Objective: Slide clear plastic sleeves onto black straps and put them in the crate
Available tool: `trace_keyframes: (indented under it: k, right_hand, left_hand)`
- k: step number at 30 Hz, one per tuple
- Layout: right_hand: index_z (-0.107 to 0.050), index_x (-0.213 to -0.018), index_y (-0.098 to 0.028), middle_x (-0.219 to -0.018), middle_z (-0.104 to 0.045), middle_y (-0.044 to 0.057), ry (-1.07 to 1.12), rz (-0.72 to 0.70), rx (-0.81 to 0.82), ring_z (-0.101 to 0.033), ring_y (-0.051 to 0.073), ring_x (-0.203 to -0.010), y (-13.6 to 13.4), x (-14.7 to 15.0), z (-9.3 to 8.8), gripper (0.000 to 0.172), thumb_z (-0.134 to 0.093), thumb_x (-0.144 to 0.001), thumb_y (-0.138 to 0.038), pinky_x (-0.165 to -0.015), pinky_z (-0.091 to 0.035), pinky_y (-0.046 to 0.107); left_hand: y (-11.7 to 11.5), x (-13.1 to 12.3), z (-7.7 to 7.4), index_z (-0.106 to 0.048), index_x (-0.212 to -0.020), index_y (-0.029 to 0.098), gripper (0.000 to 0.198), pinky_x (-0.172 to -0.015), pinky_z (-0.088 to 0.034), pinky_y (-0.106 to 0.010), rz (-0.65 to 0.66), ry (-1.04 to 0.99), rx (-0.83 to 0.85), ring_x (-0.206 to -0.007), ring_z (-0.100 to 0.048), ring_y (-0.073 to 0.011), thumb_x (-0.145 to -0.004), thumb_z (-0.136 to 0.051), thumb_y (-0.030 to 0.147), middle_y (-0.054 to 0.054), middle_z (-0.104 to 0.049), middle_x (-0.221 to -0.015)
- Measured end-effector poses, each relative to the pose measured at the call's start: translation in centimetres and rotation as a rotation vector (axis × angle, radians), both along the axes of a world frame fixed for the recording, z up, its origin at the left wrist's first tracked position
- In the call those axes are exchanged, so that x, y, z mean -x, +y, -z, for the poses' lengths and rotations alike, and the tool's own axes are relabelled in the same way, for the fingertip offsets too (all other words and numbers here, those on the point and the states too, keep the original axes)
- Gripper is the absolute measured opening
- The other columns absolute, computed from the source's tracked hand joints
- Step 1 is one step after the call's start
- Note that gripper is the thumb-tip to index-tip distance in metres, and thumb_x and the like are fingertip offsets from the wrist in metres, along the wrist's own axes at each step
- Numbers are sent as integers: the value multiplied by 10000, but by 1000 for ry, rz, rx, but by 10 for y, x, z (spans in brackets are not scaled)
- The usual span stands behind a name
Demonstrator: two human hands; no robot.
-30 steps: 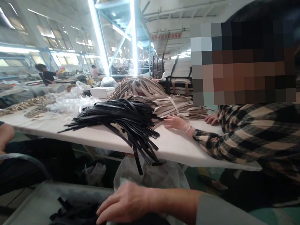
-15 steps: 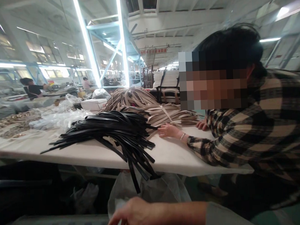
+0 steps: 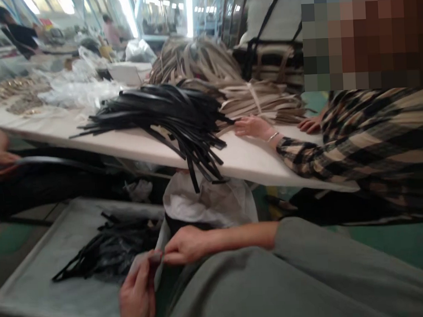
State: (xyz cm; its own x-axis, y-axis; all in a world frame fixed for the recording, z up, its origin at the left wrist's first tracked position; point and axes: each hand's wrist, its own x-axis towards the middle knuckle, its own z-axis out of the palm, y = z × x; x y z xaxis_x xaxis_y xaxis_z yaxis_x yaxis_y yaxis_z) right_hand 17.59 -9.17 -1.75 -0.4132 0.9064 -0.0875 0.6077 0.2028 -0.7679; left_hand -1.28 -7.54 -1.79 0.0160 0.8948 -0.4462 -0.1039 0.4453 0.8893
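Observation:
At the bottom centre, my left hand (image 3: 137, 290) and my right hand (image 3: 187, 245) come together, fingertips almost meeting. Both are closed in a pinch. Something small and greyish shows at the left fingertips, too blurred to name; what lies in the right fingers is hidden. Just beyond them is a pale tray (image 3: 38, 283) holding a heap of black straps (image 3: 110, 249). A large bundle of black straps (image 3: 167, 106) lies on the white table (image 3: 264, 158), its ends hanging over the front edge.
A co-worker's hand (image 3: 254, 126) touches the black bundle from the right. Another person's hand (image 3: 3, 160) holds a dark strip at far left. Beige strap bundles (image 3: 196, 61), clear plastic bags (image 3: 85, 91) and metal pieces (image 3: 26, 99) lie behind. A white-lined bag (image 3: 213, 207) stands below the table edge.
The view has tipped downward, bringing the tray and my left hand into sight. My right hand now appears beside the left. The co-worker's hand stays at the black bundle.

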Motion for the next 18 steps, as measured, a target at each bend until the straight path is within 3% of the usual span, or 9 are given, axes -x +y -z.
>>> trace_keyframes:
  k: [2,6,9,12,15,18]
  right_hand:
    - [-705,-782,-199,-761,-708,1,-164,135,-75,-605,128,-694,-5,-24,5,289,-534,-901,-399,-583,-382,214]
    - [-709,-964,-211,-1034,-718,42,-391,497,82,-636,167,-957,-11,-91,39,254,-480,-954,-321,-811,-446,230]
    - [-646,-1147,-139,-1202,-656,108,-458,630,185,-602,181,-1097,-8,-138,68,317,-378,-981,-175,-929,-425,253]
    - [-580,-1226,-46,-1279,-592,197,-503,691,238,-578,215,-1151,0,-159,83,337,-383,-961,-110,-962,-417,289]
    - [-628,-1157,-70,-1200,-643,176,-494,627,196,-612,213,-1088,10,-152,73,289,-462,-924,-112,-917,-446,285]
    - [-714,-970,-163,-1024,-721,75,-458,458,85,-663,186,-953,13,-128,44,174,-622,-825,-134,-820,-485,237]
  left_hand:
    - [7,10,-4,-655,-753,154,251,-702,-575,-274,-108,-84,53,-697,-649,-150,-629,-790,326,-10,-681,-724]
    - [14,43,-11,-585,-693,147,259,-605,-558,-228,-268,-117,106,-581,-599,-104,-626,-796,282,31,-621,-622]
    - [11,59,-8,-510,-635,155,386,-551,-535,-201,-311,-173,148,-532,-549,-83,-552,-849,321,59,-556,-566]
    - [6,61,0,-421,-589,165,515,-504,-502,-167,-315,-288,174,-496,-490,-61,-470,-891,337,85,-467,-516]
    - [1,59,12,-469,-626,168,486,-517,-516,-167,-308,-313,231,-516,-517,-64,-470,-897,337,77,-517,-562]
    - [-1,60,33,-608,-771,189,386,-561,-560,-197,-345,-179,352,-590,-616,-107,-530,-875,328,28,-660,-708]
